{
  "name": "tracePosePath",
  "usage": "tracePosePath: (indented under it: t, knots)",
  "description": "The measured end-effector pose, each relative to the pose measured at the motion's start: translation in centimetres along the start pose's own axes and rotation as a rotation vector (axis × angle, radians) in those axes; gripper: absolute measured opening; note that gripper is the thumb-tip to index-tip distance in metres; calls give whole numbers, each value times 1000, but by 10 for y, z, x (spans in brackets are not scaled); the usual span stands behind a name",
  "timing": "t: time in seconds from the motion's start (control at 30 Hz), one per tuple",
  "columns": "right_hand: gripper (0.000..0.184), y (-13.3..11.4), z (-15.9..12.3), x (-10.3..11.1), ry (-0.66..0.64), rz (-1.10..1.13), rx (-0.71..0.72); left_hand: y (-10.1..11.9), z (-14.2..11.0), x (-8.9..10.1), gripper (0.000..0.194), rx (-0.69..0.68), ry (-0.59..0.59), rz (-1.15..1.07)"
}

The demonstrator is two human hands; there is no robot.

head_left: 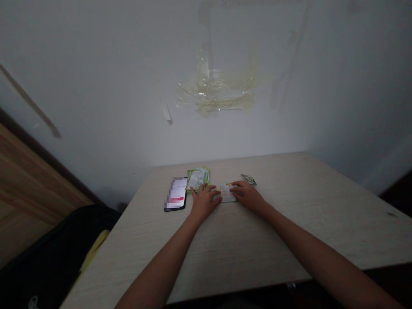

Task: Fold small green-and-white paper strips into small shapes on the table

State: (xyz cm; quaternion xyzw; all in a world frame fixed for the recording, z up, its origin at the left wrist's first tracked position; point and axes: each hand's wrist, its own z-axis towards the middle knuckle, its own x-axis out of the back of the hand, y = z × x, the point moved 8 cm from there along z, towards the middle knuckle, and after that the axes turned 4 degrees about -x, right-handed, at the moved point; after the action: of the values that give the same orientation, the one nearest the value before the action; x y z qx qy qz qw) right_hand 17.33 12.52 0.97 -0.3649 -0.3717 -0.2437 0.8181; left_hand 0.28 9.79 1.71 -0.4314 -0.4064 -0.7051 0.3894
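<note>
A small, flat printed packet (228, 196) in pale green and white, with a yellow patch at its top, lies on the table between my two hands. My left hand (205, 201) is open, fingers spread; its right-side fingertips reach the packet's left edge. The other fingers lie near a pile of green and white printed packets (198, 178). From the right, my right hand (248, 196) has its fingers curled over the packet's right part, gripping it. Just behind that hand rests a small dark-edged packet or card (249, 179), partly hidden.
Left of the pile lies a phone (176, 195) with its screen lit. The pale wooden table (244, 253) meets a wall (135, 86) bearing old clear tape (222, 96). Dark fabric (71, 240) with a yellow piece sits beyond the table's left edge.
</note>
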Motion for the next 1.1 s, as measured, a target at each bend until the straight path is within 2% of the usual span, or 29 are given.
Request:
tracePosePath:
  t: [0.5, 0.63, 0.8, 1.1]
  knots:
    - [21, -1, 0, 1, 12, -3, -2, 1, 0, -1, 23, -14, 7, 21]
    - [21, -1, 1, 0, -1, -17, -3, 6, 2, -1, 23, -67, -37, 60]
    - [20, 2, 1, -2, -6, -30, -12, 11, 4, -4, 35, -143, -106, 58]
    - [17, 8, -2, 3, 61, 86, -61, 4, 12, -2, 39, -92, -154, 5]
